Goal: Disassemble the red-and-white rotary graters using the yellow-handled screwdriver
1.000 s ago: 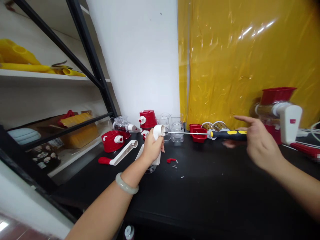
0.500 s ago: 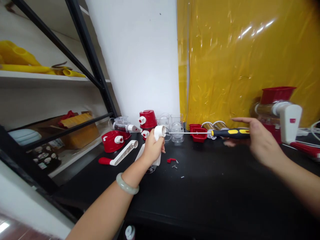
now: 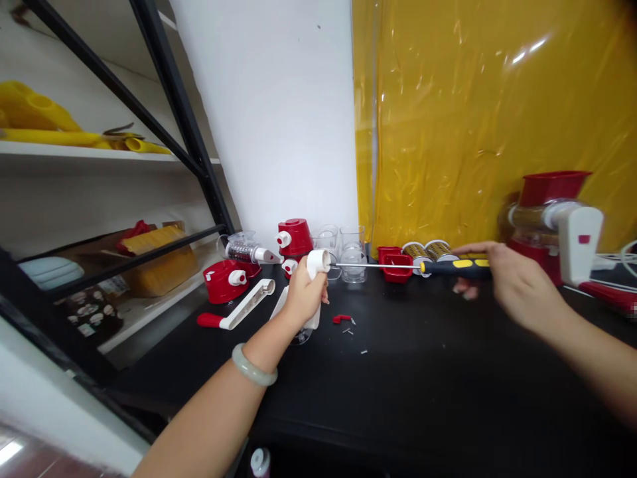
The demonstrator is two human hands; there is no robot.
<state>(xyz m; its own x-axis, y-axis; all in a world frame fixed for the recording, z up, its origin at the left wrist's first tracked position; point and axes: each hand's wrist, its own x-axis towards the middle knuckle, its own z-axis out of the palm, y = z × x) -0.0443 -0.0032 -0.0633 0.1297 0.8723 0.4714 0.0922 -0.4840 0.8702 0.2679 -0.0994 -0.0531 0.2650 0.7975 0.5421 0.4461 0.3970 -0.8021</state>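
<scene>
My left hand (image 3: 303, 295) is closed around a white plastic part (image 3: 317, 263), its round end facing right. The thin shaft of a black and yellow screwdriver (image 3: 448, 267) reaches into that round end. At the butt of the handle is my right hand (image 3: 517, 282), its index finger stretched along the top and the other fingers curled below, the palm against the handle's end. On the black table (image 3: 423, 378), below the shaft, lie a small red piece (image 3: 341, 319) and several small screws (image 3: 348, 331).
A white crank with red handle (image 3: 249, 307) and red bases (image 3: 225, 281) stand left. Clear cups (image 3: 353, 255), red trays (image 3: 397, 267) and grater drums (image 3: 438, 250) line the back. An assembled grater (image 3: 580, 242) stands right; a shelf rack (image 3: 172, 99) is at far left.
My right hand's fingers have shifted on the screwdriver handle, and the index finger now lies lower along it. The handle's yellow patches have turned. My left hand holds its place.
</scene>
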